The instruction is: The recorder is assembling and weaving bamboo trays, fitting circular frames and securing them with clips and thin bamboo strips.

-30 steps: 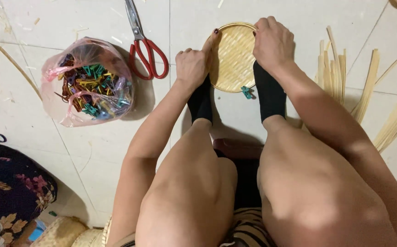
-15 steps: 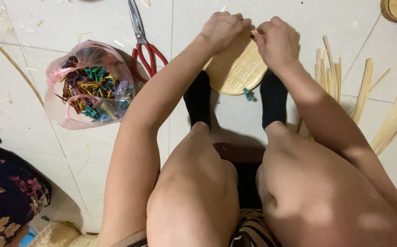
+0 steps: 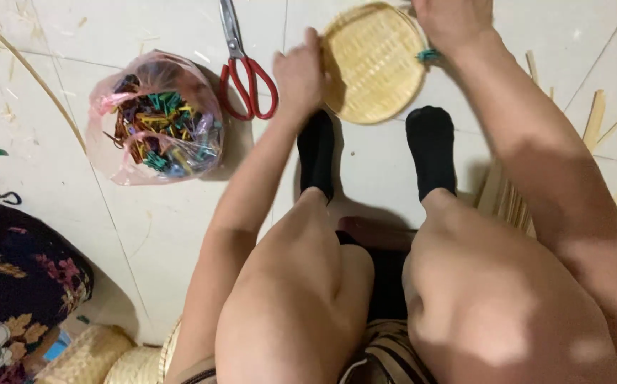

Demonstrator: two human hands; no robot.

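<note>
Head view: I am holding a round woven tray (image 3: 372, 60) tilted over the floor (image 3: 145, 235), just far of my socked feet. My left hand (image 3: 300, 75) is pinching its left rim; my right hand (image 3: 454, 21) is closing on the far-right rim beside a small teal clip (image 3: 428, 55). Tray judged light, stiff, somewhat brittle; the rim is the best hold. Red scissors (image 3: 248, 78) and a bag of clips (image 3: 159, 124) are lying to the left.

round woven bamboo tray (image 3: 372, 60), tilted above floor
</note>
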